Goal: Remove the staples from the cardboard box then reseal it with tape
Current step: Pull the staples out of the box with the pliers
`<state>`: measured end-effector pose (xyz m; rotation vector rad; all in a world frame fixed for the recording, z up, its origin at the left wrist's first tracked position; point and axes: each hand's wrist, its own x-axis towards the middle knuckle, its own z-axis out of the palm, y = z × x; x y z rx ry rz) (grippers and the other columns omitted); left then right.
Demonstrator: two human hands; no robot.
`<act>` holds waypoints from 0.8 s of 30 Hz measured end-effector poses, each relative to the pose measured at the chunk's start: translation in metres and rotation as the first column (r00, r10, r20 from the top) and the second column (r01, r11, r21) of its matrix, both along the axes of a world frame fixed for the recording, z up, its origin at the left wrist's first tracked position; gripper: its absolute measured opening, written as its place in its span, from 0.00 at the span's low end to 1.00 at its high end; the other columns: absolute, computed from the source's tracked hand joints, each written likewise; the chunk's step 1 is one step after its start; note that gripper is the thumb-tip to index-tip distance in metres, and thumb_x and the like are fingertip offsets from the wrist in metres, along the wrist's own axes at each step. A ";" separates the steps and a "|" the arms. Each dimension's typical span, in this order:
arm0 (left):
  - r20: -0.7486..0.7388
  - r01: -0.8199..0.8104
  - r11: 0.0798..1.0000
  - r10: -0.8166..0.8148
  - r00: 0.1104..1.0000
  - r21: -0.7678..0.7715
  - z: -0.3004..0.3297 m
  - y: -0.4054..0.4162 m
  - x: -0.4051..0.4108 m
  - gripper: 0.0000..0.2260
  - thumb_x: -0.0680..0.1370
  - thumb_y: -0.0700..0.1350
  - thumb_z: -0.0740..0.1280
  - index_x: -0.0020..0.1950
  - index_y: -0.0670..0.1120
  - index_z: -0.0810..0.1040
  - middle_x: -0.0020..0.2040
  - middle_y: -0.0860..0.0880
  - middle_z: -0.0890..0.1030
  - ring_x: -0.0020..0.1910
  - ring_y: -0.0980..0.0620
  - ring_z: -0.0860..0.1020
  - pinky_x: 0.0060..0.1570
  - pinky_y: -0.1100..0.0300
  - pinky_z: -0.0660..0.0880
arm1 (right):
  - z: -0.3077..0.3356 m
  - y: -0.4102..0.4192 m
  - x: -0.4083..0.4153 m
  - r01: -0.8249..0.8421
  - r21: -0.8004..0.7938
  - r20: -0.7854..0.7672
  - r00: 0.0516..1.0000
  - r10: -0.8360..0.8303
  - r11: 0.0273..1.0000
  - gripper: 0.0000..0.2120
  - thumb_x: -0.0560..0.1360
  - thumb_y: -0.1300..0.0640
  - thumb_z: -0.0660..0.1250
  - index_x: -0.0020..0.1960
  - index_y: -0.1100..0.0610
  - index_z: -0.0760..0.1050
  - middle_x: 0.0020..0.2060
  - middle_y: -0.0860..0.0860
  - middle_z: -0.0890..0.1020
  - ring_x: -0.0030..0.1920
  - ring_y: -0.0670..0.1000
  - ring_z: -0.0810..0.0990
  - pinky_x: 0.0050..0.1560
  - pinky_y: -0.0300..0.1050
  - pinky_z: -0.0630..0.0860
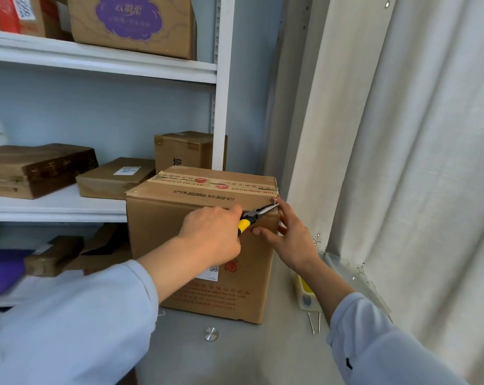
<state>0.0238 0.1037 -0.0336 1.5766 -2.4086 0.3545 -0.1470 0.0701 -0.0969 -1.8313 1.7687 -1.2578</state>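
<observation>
A brown cardboard box (179, 223) with printed tape across its top stands on the grey surface in front of me. My left hand (210, 237) grips yellow-handled needle-nose pliers (256, 215), whose tips reach the box's top right front corner, where a small metal staple (275, 201) sticks up. My right hand (290, 237) rests on that same corner with fingers spread, thumb on the front face and the other fingers round the right side.
Two pulled nails or staples (314, 322) lie on the grey surface at right, beside a clear plastic case (304, 293) with yellow contents. A round metal disc (211, 334) sits in front of the box. White shelves (96, 59) hold other cartons. A curtain (401, 162) hangs at right.
</observation>
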 end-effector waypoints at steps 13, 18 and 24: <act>0.085 0.048 0.998 -0.052 0.995 0.048 0.026 -0.014 0.011 0.12 0.75 0.43 0.63 0.58 0.50 0.69 0.36 0.53 0.67 0.39 0.49 0.70 0.32 0.59 0.65 | -0.001 -0.002 -0.001 0.000 0.013 -0.015 1.000 0.000 1.000 0.36 0.69 0.38 0.70 0.71 0.35 0.55 0.64 0.46 0.76 0.64 0.55 0.75 0.57 0.61 0.77; -0.069 0.019 0.999 -0.015 0.998 0.048 -0.001 -0.003 0.005 0.12 0.76 0.44 0.62 0.59 0.48 0.67 0.38 0.50 0.70 0.40 0.47 0.72 0.37 0.57 0.70 | -0.001 -0.003 -0.001 0.015 -0.002 -0.025 1.000 -0.015 1.000 0.36 0.70 0.40 0.70 0.71 0.34 0.55 0.63 0.47 0.77 0.64 0.55 0.76 0.58 0.60 0.77; 0.039 -0.013 1.000 0.013 0.999 0.012 0.012 -0.004 0.007 0.13 0.76 0.44 0.62 0.60 0.48 0.67 0.39 0.50 0.70 0.40 0.47 0.71 0.36 0.57 0.69 | -0.002 -0.003 -0.001 0.009 0.011 -0.019 1.000 -0.009 1.000 0.36 0.70 0.39 0.70 0.72 0.35 0.55 0.63 0.47 0.77 0.64 0.56 0.75 0.58 0.61 0.76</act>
